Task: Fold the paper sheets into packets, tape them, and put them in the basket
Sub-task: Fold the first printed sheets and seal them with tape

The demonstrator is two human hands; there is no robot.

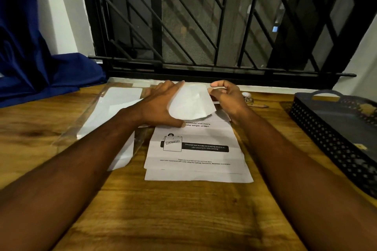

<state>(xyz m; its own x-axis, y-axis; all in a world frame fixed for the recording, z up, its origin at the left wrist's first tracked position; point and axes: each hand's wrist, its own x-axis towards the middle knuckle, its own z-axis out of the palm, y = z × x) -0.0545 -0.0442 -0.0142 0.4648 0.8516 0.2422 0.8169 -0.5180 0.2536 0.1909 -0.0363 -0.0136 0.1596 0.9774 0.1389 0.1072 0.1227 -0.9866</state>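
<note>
A curled white paper sheet (190, 102) is lifted above the table at the far middle. My left hand (161, 104) grips its left edge, thumb underneath. My right hand (228, 98) pinches its right edge with curled fingers. Under them lies a stack of printed sheets (195, 155) with creases across it, flat on the wooden table (163, 210). A dark perforated basket (334, 134) with a handle stands at the right edge.
More white sheets in a clear plastic sleeve (110, 112) lie to the left. A pencil (258, 106) and a small tape roll (246, 94) sit behind my right hand. Blue cloth (40, 71) drapes at far left; a barred window (204, 26) stands behind.
</note>
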